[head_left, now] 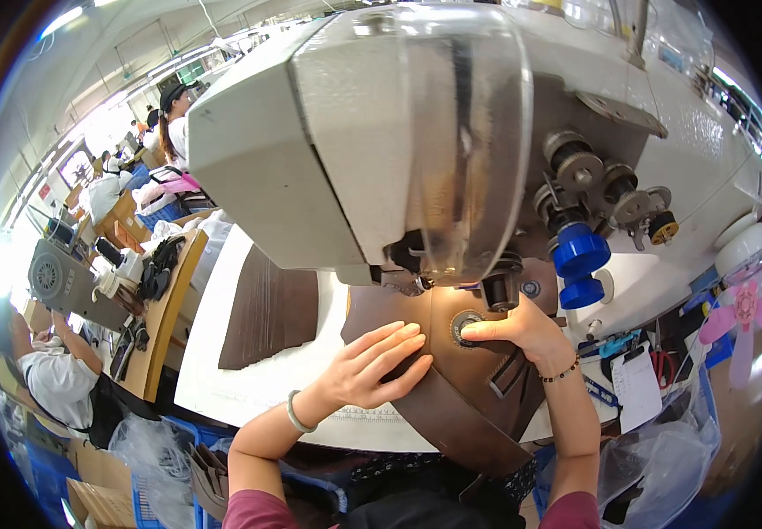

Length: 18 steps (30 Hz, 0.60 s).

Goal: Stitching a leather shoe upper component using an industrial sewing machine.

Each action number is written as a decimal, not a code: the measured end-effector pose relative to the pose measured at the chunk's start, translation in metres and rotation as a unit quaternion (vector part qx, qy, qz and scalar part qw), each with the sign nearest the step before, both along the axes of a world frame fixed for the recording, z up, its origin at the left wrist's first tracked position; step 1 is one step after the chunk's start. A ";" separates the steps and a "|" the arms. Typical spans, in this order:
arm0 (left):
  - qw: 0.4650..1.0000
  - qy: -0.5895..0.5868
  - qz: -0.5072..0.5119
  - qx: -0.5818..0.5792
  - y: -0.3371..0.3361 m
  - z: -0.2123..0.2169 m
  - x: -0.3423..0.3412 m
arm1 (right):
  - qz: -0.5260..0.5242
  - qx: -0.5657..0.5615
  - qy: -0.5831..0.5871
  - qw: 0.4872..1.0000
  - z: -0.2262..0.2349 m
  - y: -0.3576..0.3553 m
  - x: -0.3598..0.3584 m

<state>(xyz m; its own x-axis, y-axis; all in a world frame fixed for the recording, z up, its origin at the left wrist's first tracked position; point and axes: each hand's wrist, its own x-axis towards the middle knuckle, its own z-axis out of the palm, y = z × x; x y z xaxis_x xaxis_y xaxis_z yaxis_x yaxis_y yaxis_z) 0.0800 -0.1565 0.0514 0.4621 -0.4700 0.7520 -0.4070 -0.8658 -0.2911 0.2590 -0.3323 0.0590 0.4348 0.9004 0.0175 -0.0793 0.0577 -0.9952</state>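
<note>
1. Fingers of the left hand lie extended and close together on the brown sheet piece, with the thumb slightly apart and also resting on it; the palm faces down.
2. On the right hand, the thumb stretches leftward and touches the round metal ring set in that piece; the other fingers are mostly hidden, so I cannot tell whether they pinch anything.
3. Brown sheet piece: it lies beneath the front of the white machine, between and under both hands, its lower part hanging over the near edge of the white table.
4. Left of the hands, a stack of brown pieces rests on the same table, apart from the fingers.
5. Blue knobs sit on the machine's right side, above the right hand.
6. Farther right stand a white paper and a pink fan.
7. At far left, a co-worker sits near a wooden table.
</note>
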 end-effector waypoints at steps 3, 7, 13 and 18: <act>1.000 -0.020 -0.018 0.001 0.000 0.001 0.001 | -0.024 0.000 -0.014 1.000 -0.002 -0.003 0.000; 0.999 -0.027 -0.018 0.017 0.001 0.002 0.000 | -0.066 -0.008 -0.045 0.997 0.002 -0.006 -0.003; 0.999 -0.024 -0.004 0.038 -0.003 0.009 -0.004 | -0.085 -0.084 -0.166 0.979 0.019 -0.029 -0.015; 0.999 -0.017 -0.003 0.034 -0.005 0.015 -0.007 | -0.134 -0.030 -0.123 0.983 0.013 -0.025 -0.027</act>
<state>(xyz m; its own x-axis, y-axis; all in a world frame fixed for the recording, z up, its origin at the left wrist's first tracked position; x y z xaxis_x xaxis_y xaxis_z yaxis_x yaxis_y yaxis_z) 0.0734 -0.1615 0.0664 0.4330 -0.5235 0.7338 -0.4010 -0.8410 -0.3633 0.2323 -0.3572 0.0725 0.6456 0.7569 0.1015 0.1735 -0.0160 -0.9847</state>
